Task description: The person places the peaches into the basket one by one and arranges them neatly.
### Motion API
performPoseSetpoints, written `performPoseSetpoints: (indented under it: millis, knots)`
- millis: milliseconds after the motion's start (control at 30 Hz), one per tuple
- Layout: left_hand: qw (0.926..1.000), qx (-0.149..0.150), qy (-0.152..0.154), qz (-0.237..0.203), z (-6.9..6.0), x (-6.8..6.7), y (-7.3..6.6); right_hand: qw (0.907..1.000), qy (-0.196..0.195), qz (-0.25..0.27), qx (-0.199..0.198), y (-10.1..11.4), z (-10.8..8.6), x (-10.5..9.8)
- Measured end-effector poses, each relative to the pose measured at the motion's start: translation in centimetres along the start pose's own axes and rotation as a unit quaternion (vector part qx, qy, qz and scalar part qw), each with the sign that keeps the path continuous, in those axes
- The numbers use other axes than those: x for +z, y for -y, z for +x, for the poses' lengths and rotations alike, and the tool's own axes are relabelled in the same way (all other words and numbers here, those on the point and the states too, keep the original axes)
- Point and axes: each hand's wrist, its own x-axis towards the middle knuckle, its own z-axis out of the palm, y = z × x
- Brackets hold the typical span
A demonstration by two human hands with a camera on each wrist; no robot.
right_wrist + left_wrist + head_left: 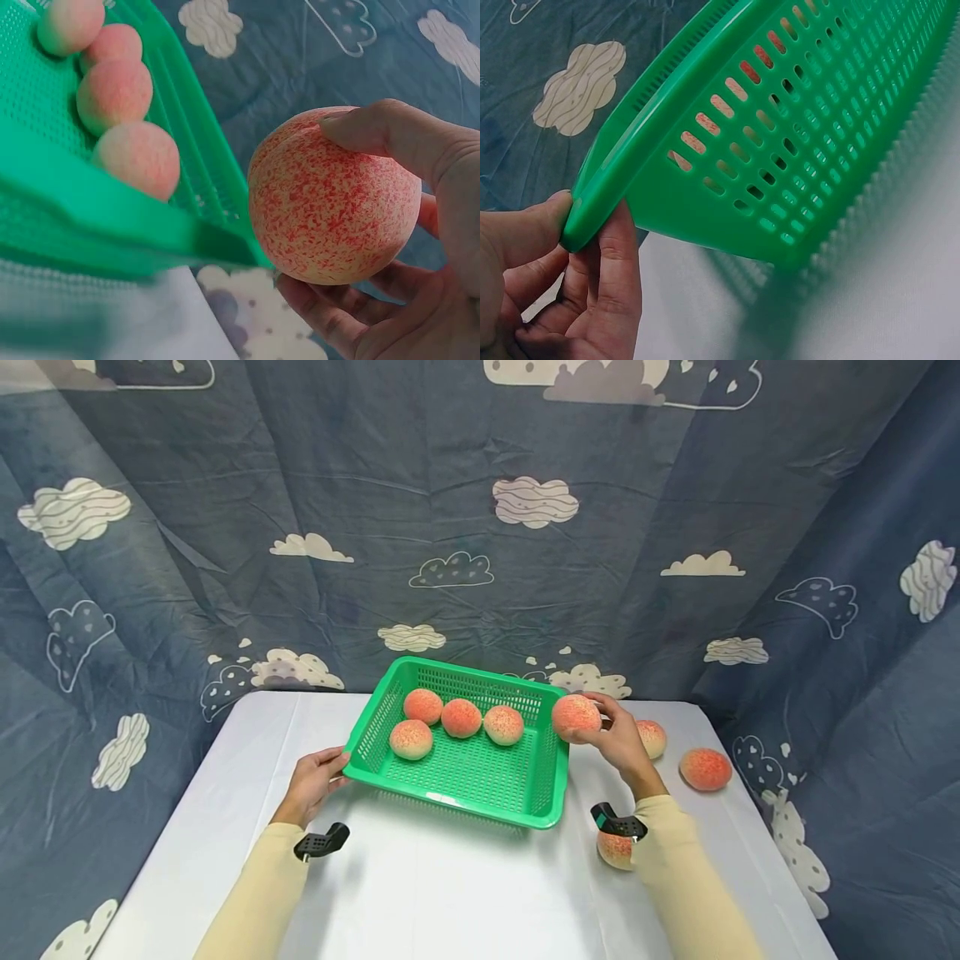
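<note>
A green perforated basket point(457, 785) holds several peaches, among them one peach point(503, 725) near its middle. My left hand point(311, 783) pinches the basket's left corner; in the left wrist view the thumb lies over the rim point(592, 217) and the fingers under it. My right hand point(618, 739) grips another peach point(576, 717) at the basket's right rim. In the right wrist view this peach point(334, 199) sits between thumb and fingers, beside the basket's edge.
On the white table point(420, 893), right of the basket, lie a reddish peach point(706, 769), a paler peach point(652, 738) behind my right hand, and a peach point(615, 852) partly under the right wrist. A blue cloud-patterned curtain point(450, 627) hangs behind.
</note>
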Motion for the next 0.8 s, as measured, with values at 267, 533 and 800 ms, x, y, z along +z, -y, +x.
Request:
performPoseSetpoints:
  millis: [267,533,800]
  knots:
    - [1.0,0.004,0.0,0.0,0.2,0.0,0.1,0.9992,0.034,0.011,-0.018,1.2,0.4,2.6]
    - [1.0,0.003,0.002,-0.003,0.3,-0.2,0.1,0.9979,0.059,0.019,-0.021,2.1,1.3,5.7]
    - [1.0,0.002,0.001,-0.007,0.3,-0.2,0.2,0.9961,0.08,0.028,-0.022,3.0,2.1,9.0]
